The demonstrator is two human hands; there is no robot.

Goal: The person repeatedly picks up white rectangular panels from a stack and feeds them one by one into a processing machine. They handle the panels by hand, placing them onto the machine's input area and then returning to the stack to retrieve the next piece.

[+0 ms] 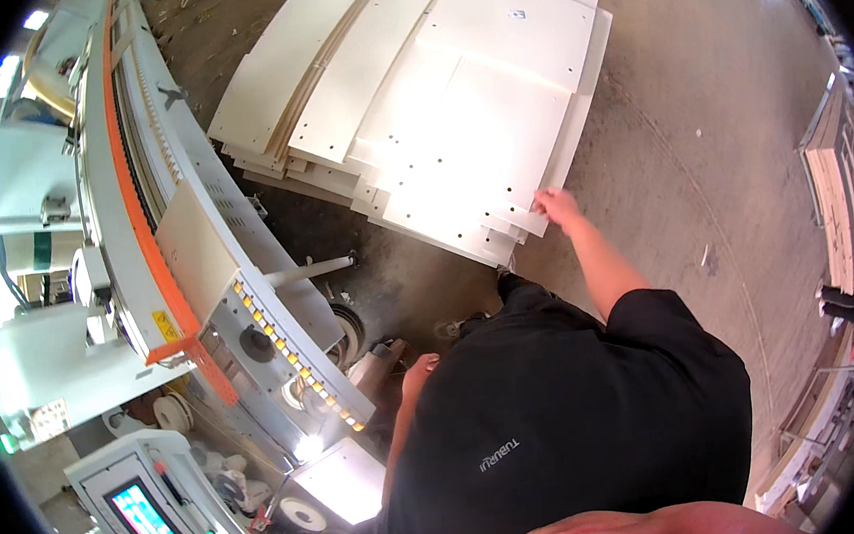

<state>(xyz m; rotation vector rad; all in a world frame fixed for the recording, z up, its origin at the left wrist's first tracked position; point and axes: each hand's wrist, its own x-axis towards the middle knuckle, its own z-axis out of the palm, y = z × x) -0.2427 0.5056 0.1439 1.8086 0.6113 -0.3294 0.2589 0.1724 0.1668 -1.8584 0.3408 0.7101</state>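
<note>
My right hand [558, 207] reaches forward to the near right corner of a stack of white panels [496, 121]. Its fingers are bent and closed at the edge of a top panel; the thumb side is too small to make out. Low at my left side hangs my left hand [420, 373], between my body and the machine, its fingers partly hidden. Dark round holes dot the panels, which lie flat in uneven, overlapping layers. Two small pale labels sit on the far panels.
Along the left runs a long machine with an orange strip [130, 190], a yellow-studded front edge [294, 358] and a board [195, 247] on its bed. A control box with a lit screen [144, 515] stands lower left. More stacked boards [836, 200] are at far right.
</note>
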